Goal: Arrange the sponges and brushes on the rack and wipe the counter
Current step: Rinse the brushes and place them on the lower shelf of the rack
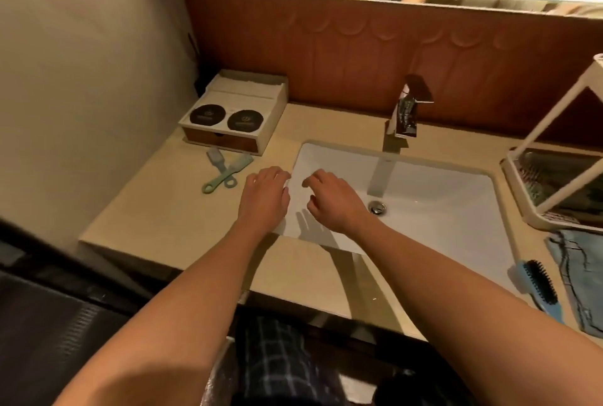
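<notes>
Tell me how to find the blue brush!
Start at the white sink in the counter, then look past its right edge, near the front. The blue brush lies there beside a folded denim cloth. It alone has black bristles; the two small brushes left of the sink are pale green.

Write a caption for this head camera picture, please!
Two empty hands, left hand and right hand, hover at the sink edge, green brushes lying nearby.

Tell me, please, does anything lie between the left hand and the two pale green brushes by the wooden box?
Nothing visible does: bare beige counter separates the left hand from the two crossed pale green brushes.
</notes>
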Available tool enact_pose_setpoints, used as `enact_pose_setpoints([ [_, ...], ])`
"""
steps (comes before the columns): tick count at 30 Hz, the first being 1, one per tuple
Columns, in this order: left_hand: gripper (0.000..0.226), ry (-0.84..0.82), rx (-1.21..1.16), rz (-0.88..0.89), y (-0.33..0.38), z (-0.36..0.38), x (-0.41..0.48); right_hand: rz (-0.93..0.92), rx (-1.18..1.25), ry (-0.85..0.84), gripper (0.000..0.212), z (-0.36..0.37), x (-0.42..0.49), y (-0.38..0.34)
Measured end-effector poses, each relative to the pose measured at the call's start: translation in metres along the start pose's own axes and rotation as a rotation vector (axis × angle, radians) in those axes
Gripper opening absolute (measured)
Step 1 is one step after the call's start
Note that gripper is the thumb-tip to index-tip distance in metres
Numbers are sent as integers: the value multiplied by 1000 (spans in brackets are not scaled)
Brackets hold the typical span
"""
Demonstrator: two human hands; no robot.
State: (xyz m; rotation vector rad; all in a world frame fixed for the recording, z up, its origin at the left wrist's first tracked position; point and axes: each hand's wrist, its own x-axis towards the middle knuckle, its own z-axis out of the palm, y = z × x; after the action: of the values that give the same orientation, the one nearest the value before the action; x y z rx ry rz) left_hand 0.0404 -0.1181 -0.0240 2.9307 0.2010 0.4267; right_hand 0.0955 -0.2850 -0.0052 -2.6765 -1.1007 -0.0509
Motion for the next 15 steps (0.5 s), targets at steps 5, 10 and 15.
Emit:
enact_pose_setpoints([
  [5, 26, 75, -29, -93, -54, -15, 12, -79, 102, -17, 37, 20, 44, -31],
  [10, 28, 66, -35, -163, -107, -22, 34, -107, 165, -65, 44, 38, 93, -63],
  [15, 43, -7, -66, -229, -144, -14, 54, -101, 215, -109, 64, 59, 137, -84],
])
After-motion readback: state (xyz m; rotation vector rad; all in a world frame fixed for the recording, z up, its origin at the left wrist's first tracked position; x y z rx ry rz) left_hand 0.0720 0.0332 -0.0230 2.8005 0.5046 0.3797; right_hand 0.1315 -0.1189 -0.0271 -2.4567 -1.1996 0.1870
